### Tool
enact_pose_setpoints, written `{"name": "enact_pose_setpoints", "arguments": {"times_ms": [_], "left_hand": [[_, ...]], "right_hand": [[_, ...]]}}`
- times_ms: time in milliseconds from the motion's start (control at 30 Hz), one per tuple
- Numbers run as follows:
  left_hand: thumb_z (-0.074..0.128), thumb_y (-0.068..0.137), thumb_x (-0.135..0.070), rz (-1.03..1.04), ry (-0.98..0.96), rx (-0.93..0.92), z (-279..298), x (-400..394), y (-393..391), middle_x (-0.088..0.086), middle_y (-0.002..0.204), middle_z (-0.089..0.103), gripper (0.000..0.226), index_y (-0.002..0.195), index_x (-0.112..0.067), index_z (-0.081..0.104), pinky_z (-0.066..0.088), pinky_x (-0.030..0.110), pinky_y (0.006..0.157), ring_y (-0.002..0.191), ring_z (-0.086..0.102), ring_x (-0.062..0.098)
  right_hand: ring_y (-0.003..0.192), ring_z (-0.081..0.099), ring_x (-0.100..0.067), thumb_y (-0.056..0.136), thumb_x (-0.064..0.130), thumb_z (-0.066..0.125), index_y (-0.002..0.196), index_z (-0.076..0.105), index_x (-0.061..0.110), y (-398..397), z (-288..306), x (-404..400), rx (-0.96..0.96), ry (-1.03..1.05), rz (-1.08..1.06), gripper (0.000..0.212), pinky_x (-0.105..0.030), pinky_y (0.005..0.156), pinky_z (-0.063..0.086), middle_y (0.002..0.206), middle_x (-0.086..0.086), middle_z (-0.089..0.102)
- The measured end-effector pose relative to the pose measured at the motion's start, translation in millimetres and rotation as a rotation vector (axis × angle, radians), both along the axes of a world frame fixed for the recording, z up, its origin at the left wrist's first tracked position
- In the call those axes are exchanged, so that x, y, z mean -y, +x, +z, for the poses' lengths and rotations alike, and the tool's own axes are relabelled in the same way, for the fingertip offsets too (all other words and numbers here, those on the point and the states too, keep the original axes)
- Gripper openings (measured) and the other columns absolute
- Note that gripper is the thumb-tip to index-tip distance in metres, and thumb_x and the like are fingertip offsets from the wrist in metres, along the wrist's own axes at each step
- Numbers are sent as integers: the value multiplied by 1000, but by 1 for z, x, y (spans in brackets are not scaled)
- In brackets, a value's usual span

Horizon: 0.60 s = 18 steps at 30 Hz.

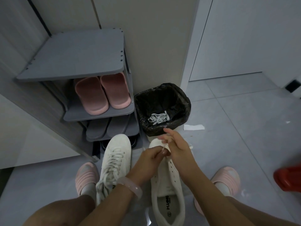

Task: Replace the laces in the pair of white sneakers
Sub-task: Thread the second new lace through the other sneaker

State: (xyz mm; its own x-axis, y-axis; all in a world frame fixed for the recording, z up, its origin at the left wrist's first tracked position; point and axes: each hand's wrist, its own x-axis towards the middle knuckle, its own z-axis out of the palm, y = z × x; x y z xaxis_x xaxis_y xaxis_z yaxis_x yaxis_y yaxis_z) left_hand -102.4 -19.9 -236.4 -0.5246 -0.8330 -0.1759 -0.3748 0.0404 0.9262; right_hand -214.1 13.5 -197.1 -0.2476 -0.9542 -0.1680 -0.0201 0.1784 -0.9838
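Two white sneakers stand on the floor between my feet. The left sneaker (114, 162) is laced. The right sneaker (167, 181) shows bare eyelets along most of its tongue. Over its toe end, my left hand (149, 158) pinches a white lace (165, 146) near the front eyelets. My right hand (176, 147) holds the same lace just above, with the index finger stretched out. A bundle of white laces (158, 119) lies in the bin.
A bin with a black liner (162, 95) stands just beyond the sneakers. A grey shoe rack (78, 61) with pink slippers (102, 93) is at the left. A white paper scrap (193, 127) lies on the tiles. A red object (288, 178) sits at the right edge.
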Motion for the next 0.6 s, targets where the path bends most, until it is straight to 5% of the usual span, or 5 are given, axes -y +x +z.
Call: {"name": "enact_pose_setpoints", "arguments": {"times_ms": [100,233,367,467,600], "left_hand": [[47,93,-31,31,-7,-45,3,1,0,1,66,62,36,80,-3,66,41,22,58,61,54,4],[46,96,-15,-45,73,-54,5,3,0,-4,63,57,30,74,-6,63,37,16,58,58,49,2],[45,96,-15,67,111,-91,9,4,2,-10,60,53,34,65,-20,58,38,17,57,58,47,4],[46,96,-15,117,144,-126,13,4,2,-11,58,54,32,67,-19,59,38,11,57,55,47,-2],[46,96,-18,56,137,-73,12,5,3,-2,59,44,31,67,-15,56,33,18,55,56,39,5]], "right_hand": [[112,51,3,100,7,33,138,38,20,4,-5,-1,-84,4,80,41,-10,96,41,122,13,56],[127,41,-1,101,13,32,143,29,28,3,-12,-1,-225,14,159,45,-40,117,20,125,24,51],[103,53,0,100,20,36,135,41,25,-2,-4,-3,-1,86,69,36,-2,79,43,116,13,55],[66,50,-5,97,21,44,90,64,14,-5,-7,-5,-106,101,90,22,-6,55,37,70,5,56],[51,47,3,94,10,51,83,68,18,-7,-8,-4,-65,99,75,22,-8,52,38,54,12,56]]}}
